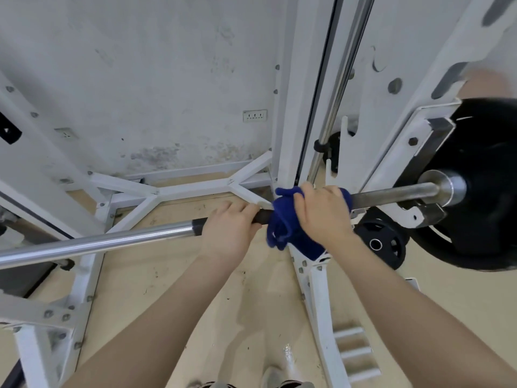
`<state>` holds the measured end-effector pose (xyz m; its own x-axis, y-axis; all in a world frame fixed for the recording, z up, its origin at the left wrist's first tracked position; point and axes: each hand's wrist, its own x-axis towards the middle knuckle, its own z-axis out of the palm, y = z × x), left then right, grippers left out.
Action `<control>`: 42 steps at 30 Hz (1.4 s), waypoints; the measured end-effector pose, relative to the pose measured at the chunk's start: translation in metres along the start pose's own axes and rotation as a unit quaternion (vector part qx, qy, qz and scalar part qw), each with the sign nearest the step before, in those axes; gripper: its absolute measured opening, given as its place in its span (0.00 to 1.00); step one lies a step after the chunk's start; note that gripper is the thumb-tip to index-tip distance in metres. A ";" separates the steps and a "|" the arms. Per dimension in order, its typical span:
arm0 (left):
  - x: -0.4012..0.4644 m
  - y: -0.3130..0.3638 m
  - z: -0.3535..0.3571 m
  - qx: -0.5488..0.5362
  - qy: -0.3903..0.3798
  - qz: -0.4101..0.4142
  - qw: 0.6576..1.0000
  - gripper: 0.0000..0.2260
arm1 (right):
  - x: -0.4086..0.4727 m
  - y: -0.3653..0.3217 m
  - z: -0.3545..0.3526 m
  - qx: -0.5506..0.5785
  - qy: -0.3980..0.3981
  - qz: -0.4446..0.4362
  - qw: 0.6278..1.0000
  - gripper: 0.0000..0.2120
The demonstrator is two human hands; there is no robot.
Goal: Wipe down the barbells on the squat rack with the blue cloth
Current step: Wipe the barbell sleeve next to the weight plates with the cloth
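The soft, limp blue cloth (291,231) drapes over the rigid, heavy steel barbell (112,240), right hand (319,214) clamping it around the bar, left hand (229,228) closed on bare bar beside it.

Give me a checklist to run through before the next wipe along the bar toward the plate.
1. Cloth wrapped round the bar: ok, it covers the bar under the right hand, one end hanging loose.
2. Right grip closed on cloth: ok.
3. Left hand steadying the bare bar beside the cloth: ok.
4. Path to the plate: ok, bare bar shows up to the collar.
5. Bar seated in the rack hook: cannot tell, partly hidden.
6. Bar already clean left of the hands: cannot tell.
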<state>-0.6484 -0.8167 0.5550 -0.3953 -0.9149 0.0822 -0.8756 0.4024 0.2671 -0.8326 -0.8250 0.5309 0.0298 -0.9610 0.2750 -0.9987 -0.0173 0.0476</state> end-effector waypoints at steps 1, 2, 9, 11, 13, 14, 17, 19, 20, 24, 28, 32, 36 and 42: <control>0.001 0.000 0.000 -0.015 0.005 -0.008 1.000 0.14 | 0.000 0.016 0.002 -0.002 0.012 0.014 1.000 0.27; 0.000 0.000 0.000 -0.028 0.013 -0.013 0.999 0.13 | 0.000 0.029 0.001 -0.008 0.012 0.037 0.999 0.29; -0.004 0.003 0.005 -0.049 0.057 -0.032 0.997 0.13 | -0.003 0.004 -0.005 0.050 -0.004 0.093 0.994 0.14; -0.003 0.003 0.006 -0.048 0.056 -0.038 0.997 0.13 | -0.006 0.000 -0.002 0.063 0.004 0.033 0.997 0.14; -0.003 0.003 0.005 -0.046 0.048 -0.041 0.997 0.13 | -0.005 0.033 -0.002 0.030 0.004 0.039 0.999 0.18; -0.002 0.002 0.005 -0.047 0.047 -0.041 0.997 0.12 | -0.007 0.052 0.001 0.011 0.018 0.060 0.998 0.18; -0.001 0.004 0.004 -0.053 0.051 -0.046 0.996 0.11 | -0.011 0.071 0.000 0.021 0.021 0.145 0.989 0.19; -0.001 0.006 0.004 -0.050 0.045 -0.047 0.997 0.12 | -0.006 0.048 -0.002 0.031 0.021 0.145 0.989 0.22; -0.001 0.006 0.004 -0.048 0.044 -0.044 0.997 0.12 | -0.007 0.028 -0.002 0.036 0.014 0.132 0.991 0.23; -0.002 0.004 0.001 -0.039 0.035 -0.034 0.998 0.12 | -0.018 -0.029 -0.008 0.100 0.025 0.033 0.994 0.18; 0.002 0.000 -0.003 -0.041 0.002 -0.037 0.998 0.13 | -0.016 0.020 -0.027 0.071 -0.083 -0.028 0.994 0.15; 0.001 -0.001 -0.002 -0.045 -0.004 -0.032 0.998 0.13 | -0.009 0.013 -0.024 0.024 -0.047 0.094 0.994 0.19; -0.006 -0.006 -0.010 -0.069 0.025 0.002 0.997 0.07 | -0.005 -0.069 -0.017 0.092 0.015 0.034 0.995 0.14; -0.036 -0.056 -0.030 -0.066 0.117 0.007 0.991 0.12 | -0.002 -0.050 -0.011 0.054 -0.014 0.059 0.997 0.21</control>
<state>-0.5774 -0.8073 0.5656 -0.3176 -0.8984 0.3033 -0.8204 0.4207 0.3873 -0.7828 -0.8196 0.5384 -0.0883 -0.9655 0.2452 -0.9937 0.0684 -0.0882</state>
